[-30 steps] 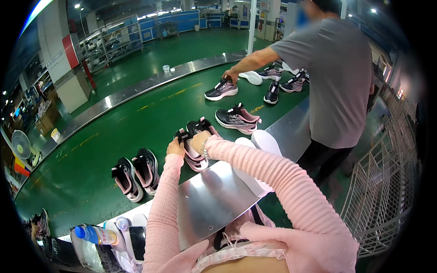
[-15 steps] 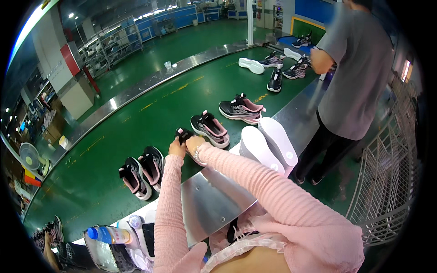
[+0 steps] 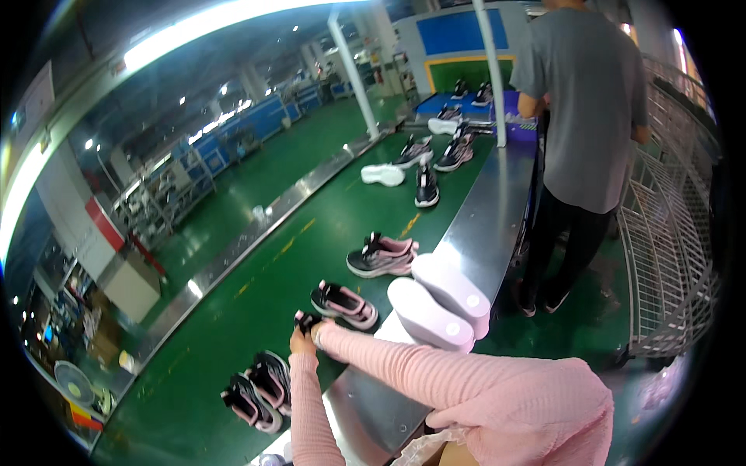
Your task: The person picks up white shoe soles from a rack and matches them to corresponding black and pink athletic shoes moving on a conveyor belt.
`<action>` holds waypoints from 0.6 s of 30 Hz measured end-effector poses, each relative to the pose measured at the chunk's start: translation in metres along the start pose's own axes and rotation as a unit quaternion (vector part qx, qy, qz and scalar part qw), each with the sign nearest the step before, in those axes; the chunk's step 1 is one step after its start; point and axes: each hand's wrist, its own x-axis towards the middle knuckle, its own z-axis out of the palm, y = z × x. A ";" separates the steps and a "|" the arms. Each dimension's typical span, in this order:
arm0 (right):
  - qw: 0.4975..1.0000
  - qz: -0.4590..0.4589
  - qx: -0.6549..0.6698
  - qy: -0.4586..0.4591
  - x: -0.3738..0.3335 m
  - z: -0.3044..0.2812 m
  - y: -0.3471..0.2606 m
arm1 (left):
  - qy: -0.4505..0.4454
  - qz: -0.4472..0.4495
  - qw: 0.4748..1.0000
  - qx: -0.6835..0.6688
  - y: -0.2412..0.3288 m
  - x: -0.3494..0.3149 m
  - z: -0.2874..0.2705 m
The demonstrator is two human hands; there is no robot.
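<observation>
My left hand (image 3: 301, 342) and my right hand (image 3: 319, 330) are together at a black sneaker (image 3: 308, 319) with pink trim, fingers closed around its upper part. My hands and sleeves hide most of that shoe. Just beyond my right hand lies another black-and-pink sneaker (image 3: 346, 305) on the green belt (image 3: 256, 311). To the left of my hands stand two matching sneakers, one (image 3: 270, 379) beside the other (image 3: 250, 404). A further sneaker (image 3: 381, 256) sits farther up the belt.
A pair of white shoe-shaped pieces (image 3: 430, 317) lies sole up on the metal ledge (image 3: 482, 217) at my right. More sneakers (image 3: 426, 185) and a white-soled shoe (image 3: 383, 175) rest up the belt. A person in grey (image 3: 587, 116) stands beside a wire rack (image 3: 672, 256).
The view has swung to the right and up, so the belt's far end shows more and the bottle at lower left is gone from sight. Both hands stay on the sneaker.
</observation>
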 end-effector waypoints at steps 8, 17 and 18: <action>0.976 -0.060 0.118 0.174 -0.073 -0.008 0.002 | 0.132 0.103 0.986 -0.025 -0.020 0.016 0.008; 0.946 0.068 0.125 0.291 -0.275 0.086 0.076 | -0.175 -0.067 0.931 0.314 0.121 -0.019 -0.011; 0.950 0.095 0.123 0.271 -0.278 0.082 0.082 | -0.266 -0.100 0.884 0.372 0.109 -0.004 0.006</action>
